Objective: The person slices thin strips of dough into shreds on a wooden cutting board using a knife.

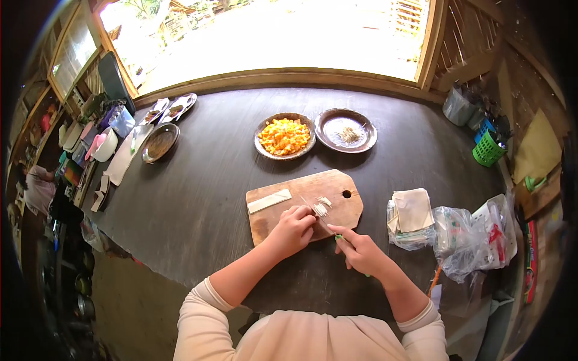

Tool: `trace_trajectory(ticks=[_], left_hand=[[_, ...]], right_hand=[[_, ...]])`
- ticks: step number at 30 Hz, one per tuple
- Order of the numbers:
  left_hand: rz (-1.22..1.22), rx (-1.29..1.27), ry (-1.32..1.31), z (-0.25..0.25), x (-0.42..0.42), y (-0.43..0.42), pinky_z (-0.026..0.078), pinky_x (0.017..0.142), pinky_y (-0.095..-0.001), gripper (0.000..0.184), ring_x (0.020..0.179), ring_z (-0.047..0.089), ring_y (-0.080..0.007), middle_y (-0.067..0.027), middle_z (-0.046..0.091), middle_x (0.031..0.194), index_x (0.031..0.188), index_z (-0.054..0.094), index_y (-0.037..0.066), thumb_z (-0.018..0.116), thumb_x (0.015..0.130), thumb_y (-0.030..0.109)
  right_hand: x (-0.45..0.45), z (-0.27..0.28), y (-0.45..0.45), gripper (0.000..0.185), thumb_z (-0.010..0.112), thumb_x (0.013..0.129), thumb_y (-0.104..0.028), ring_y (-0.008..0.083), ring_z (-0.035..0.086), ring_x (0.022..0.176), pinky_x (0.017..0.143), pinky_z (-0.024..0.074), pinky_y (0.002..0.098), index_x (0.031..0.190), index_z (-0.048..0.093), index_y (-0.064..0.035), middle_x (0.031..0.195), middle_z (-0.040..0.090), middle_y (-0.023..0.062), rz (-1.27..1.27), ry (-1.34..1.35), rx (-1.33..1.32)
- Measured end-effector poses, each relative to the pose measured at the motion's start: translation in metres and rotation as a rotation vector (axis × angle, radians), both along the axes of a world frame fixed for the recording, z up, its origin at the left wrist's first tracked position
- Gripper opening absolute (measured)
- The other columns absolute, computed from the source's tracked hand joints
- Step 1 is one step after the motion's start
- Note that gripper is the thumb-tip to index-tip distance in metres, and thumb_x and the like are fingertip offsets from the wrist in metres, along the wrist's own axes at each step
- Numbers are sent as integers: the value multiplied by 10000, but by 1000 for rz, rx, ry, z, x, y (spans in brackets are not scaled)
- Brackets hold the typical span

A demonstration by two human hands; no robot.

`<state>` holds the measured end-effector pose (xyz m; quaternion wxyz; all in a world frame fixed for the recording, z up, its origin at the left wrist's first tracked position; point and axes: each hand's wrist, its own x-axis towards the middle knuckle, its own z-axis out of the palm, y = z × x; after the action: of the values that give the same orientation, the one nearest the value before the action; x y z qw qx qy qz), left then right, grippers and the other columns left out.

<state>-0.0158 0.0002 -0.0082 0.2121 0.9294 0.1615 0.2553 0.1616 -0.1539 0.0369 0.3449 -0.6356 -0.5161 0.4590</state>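
A wooden cutting board [274, 225] with a hole at its right end lies before me on the dark table. My left hand [295, 228] is closed over the board's front part, pressing on something its fingers mostly hide. My right hand [361, 249] grips a knife [339, 237] with a green handle, its blade reaching toward my left fingertips. Thin pale strips [321, 209] lie just beyond those fingertips. A flat pale piece [269, 201] rests at the board's left. Behind the board stand a bowl of orange and yellow pieces [284, 136] and a plate [330, 144] holding thin shreds [349, 135].
Wrappers in a plastic bag [412, 210] and clear plastic bags [463, 240] lie at the right. A green basket [488, 150] stands at the right edge. An empty dark plate [161, 143] and small dishes [179, 108] sit back left. Far left, a person [40, 189] is partly visible.
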Motion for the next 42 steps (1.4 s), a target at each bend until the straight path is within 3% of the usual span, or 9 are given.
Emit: trace_trajectory(ticks=[15,17,21,24,26,34,42], left_hand=[[48,-31,-90,-5,-14,-28,467,928,-416,231,1062,589,-314,-102,620,1111,1005,670,42,641,782,-13],[39,-41,-88,0,-17,-28,472,921,-416,221,1057,593,-313,-104,625,1104,997,674,40,643,784,-13],[-47,-155,-64,6,-21,-18,483,915,-404,215,1060,591,-322,-115,628,1111,1002,681,26,641,794,-16],[-79,-136,-42,5,-24,-19,486,927,-405,226,1072,586,-330,-128,625,1135,1019,677,15,641,799,-14],[-73,-91,-34,6,-25,-21,486,935,-407,235,1079,584,-334,-134,623,1147,1031,674,10,642,800,-13],[-70,-52,28,5,-26,-19,486,964,-414,367,1101,582,-330,-137,621,1181,1104,657,5,652,739,-26],[-76,-45,-7,7,-26,-20,500,947,-406,367,1080,598,-328,-130,633,1178,1095,669,7,645,733,-50]], right_hand=[[-12,13,-19,413,471,993,-67,195,635,569,597,534,322,1405,481,-86,796,641,118,-96,1,35],[-18,6,-26,413,463,995,-56,138,608,556,566,508,286,1405,493,-96,765,621,92,-101,-112,182],[-26,11,-32,410,479,987,-57,135,620,586,590,511,288,1395,504,-92,738,614,81,-73,-135,172],[-29,9,-32,404,494,978,-51,178,640,616,622,515,308,1379,518,-93,721,621,98,-39,-161,176],[-31,4,-29,392,528,937,-24,399,655,741,679,523,420,1327,536,-57,837,653,233,-39,-203,270],[-33,-4,-26,398,552,925,-26,419,656,753,667,526,436,1320,546,-70,855,660,252,-66,-240,296],[-30,5,-23,394,564,930,-33,418,662,757,663,529,419,1321,563,-85,868,658,266,-133,-253,266]])
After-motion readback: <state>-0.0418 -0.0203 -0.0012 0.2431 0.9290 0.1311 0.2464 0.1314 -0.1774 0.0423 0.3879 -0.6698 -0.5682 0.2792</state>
